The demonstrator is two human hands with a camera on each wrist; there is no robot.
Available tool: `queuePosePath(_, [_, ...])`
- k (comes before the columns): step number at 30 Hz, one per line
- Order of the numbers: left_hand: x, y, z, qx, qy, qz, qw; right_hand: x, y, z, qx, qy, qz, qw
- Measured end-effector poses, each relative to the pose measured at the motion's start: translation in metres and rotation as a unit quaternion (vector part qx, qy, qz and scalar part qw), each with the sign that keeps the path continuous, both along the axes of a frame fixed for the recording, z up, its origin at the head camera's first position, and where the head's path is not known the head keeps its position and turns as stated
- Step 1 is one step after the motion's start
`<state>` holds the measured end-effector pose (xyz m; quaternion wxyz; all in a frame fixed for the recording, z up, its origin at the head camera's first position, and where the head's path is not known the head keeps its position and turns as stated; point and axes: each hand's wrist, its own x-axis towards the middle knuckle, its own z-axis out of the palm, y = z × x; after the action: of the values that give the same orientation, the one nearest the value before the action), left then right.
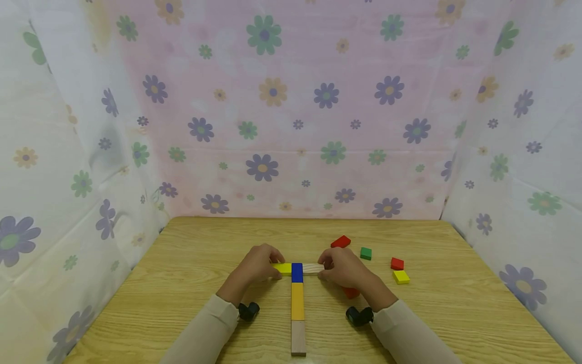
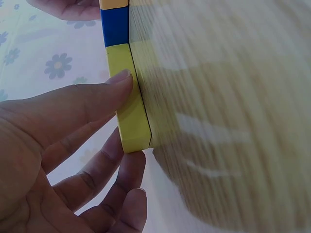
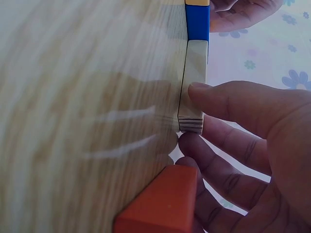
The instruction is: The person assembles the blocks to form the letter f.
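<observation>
Blocks form a T on the wooden table (image 1: 191,303). Nearest the person lies a plain wood block (image 1: 298,337), then a long yellow block (image 1: 297,301), then a blue block (image 1: 297,272) at the far end of the stem. The crossbar sits there: a short yellow block (image 1: 283,268) to the left of the blue one and a plain wooden block (image 1: 311,268) to its right, each butted against it.

Both forearms, in beige sleeves, reach forward from the near edge and converge on that crossbar. The left hand (image 1: 258,265) pinches the short yellow block (image 2: 130,102), thumb on one long face and fingers at its outer end, seemingly to keep it square against the blue block (image 2: 115,27). The right hand (image 1: 342,267) mirrors this, fingers curled round the plain wooden block (image 3: 193,87), pressing it toward the blue block (image 3: 197,22). An orange-red block (image 3: 163,204) lies just under the right palm, untouched as far as I can tell.

Farther right, well apart from the hands, loose pieces lie scattered: a yellow square (image 1: 401,276), a small red block (image 1: 397,263), a green cube (image 1: 366,253) and a red slanted block (image 1: 340,241). Flowered cloth (image 1: 291,111) walls in the table beyond.
</observation>
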<state>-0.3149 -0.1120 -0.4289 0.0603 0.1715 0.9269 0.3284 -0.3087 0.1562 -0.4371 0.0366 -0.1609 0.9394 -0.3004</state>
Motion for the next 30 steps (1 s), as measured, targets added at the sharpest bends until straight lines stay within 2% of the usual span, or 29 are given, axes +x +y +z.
queuePosePath(20, [0.0, -0.003, -0.001, 0.004, -0.011, -0.005, 0.9999, 0.001, 0.0, 0.0, -0.003, -0.006, 0.003, 1.0])
queuePosePath(30, [-0.002, -0.019, 0.003, 0.002, -0.055, 0.013, 0.9984, 0.001, 0.0, 0.001, -0.001, -0.005, 0.001, 1.0])
